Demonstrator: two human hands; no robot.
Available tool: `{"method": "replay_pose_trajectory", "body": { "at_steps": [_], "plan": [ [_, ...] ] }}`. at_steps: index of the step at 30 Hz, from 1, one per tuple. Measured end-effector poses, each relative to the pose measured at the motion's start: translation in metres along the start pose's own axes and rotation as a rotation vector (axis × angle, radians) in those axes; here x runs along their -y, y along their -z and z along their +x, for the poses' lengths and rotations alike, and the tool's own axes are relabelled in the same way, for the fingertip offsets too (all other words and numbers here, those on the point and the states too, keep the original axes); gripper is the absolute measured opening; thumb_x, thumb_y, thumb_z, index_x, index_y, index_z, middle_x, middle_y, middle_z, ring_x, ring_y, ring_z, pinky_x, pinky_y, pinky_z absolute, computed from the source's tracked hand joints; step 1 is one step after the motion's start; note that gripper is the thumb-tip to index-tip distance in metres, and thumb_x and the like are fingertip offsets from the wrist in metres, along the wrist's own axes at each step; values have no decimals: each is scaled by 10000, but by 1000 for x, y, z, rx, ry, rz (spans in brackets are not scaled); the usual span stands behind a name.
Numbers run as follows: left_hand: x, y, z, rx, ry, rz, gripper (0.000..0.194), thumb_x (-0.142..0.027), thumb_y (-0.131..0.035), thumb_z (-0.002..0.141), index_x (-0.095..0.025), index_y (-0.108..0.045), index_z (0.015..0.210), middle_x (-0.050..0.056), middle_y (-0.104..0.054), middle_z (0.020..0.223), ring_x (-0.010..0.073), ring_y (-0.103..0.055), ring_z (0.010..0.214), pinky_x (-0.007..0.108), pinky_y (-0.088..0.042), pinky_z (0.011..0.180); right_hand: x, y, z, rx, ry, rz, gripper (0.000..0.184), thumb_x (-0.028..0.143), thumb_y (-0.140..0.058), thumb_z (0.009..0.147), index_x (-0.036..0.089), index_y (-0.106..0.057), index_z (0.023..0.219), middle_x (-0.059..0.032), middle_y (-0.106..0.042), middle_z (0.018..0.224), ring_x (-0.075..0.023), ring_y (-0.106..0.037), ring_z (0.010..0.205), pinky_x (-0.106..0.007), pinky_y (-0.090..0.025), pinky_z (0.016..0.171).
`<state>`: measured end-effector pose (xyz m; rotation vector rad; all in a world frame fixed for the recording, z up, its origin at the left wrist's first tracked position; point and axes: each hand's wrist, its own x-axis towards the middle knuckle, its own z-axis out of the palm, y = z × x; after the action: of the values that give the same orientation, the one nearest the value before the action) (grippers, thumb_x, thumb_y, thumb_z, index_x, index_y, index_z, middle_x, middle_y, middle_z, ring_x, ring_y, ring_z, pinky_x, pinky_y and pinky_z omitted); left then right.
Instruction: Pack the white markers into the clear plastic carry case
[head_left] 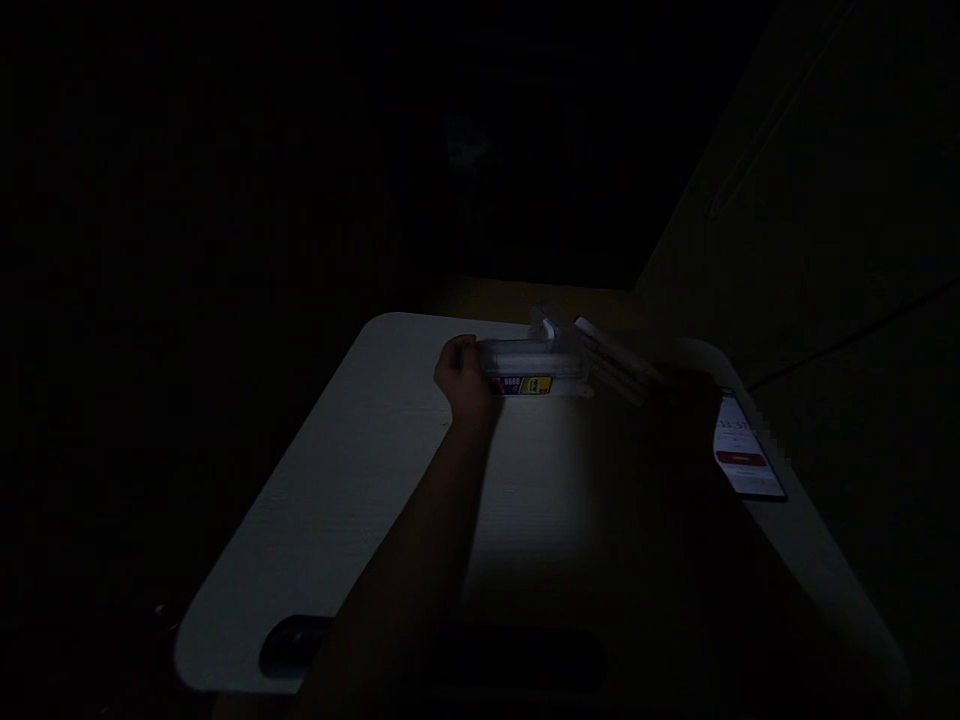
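Observation:
The scene is very dark. My left hand (461, 380) is closed around the left end of a clear plastic case (517, 355), which lies on its side low over the table. A yellow and dark label (529, 385) runs along the near side of the case. Behind it shows a small clear plastic piece (549, 328), perhaps its lid. My right hand (679, 400) is deep in shadow at the right, its fingers closed at the lower end of a bundle of long, pale, thin pieces (615, 362). The far tips of these pieces slant up toward the case.
The white table (337, 480) has rounded corners and a dark slot (296, 645) along its near edge. A lit phone (746, 450) rests at the right, partly behind my right arm. Beyond it a dark cable (847, 340) runs along the wall.

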<state>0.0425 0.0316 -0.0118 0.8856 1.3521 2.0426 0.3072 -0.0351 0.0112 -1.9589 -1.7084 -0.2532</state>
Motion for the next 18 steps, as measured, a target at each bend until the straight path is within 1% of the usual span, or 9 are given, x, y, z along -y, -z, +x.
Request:
{"method": "replay_pose_trajectory", "body": {
  "at_steps": [2,4,7,10,14,16,18],
  "plan": [
    [1,0,0,8,-9,-6,142,-225,-528,734,-192,-650,799,12,-635,787,144,-575,769,271,-440,709,8,-1,-2,44,30,-18,385,330,-408,872,180,-649,1132,-119,-629,1079,-262,-515,1026,-439,-361,913],
    [1,1,0,12,-17,-1,146,-230,-533,726,-191,-651,802,10,-636,791,145,-576,773,274,-439,721,11,-4,-3,80,57,-33,399,353,-394,883,178,-656,1128,-132,-630,1080,-272,-520,1034,-438,-369,900],
    [0,1,0,16,-30,19,147,-241,-528,728,-189,-647,795,8,-630,785,146,-578,780,272,-441,733,8,-9,-3,120,69,-81,443,422,-404,876,127,-677,1063,-177,-638,1017,-308,-542,991,-469,-389,859],
    [-1,1,0,18,-34,29,149,-246,-509,745,-197,-636,803,8,-630,803,146,-583,795,265,-446,732,7,-11,-3,136,112,-124,435,432,-421,860,136,-682,1040,-181,-638,1051,-338,-540,1014,-507,-392,864],
    [-2,0,-1,25,-18,21,142,-256,-519,742,-196,-633,803,9,-632,817,148,-582,815,262,-448,736,16,-3,-5,206,169,-160,371,358,-416,861,158,-696,1002,-168,-641,1080,-317,-549,1004,-493,-399,869],
    [-3,0,-1,22,-17,14,142,-256,-525,735,-193,-636,795,8,-630,807,148,-575,807,264,-442,735,23,2,-5,235,189,-178,380,344,-399,871,150,-692,1014,-171,-646,1072,-313,-547,1004,-488,-394,880],
    [-5,0,-2,15,-18,10,143,-253,-527,728,-188,-641,785,8,-625,785,147,-568,784,269,-432,729,29,6,-5,275,189,-187,400,339,-381,881,145,-683,1059,-169,-642,1108,-323,-535,1045,-495,-383,907]
  ]
}}
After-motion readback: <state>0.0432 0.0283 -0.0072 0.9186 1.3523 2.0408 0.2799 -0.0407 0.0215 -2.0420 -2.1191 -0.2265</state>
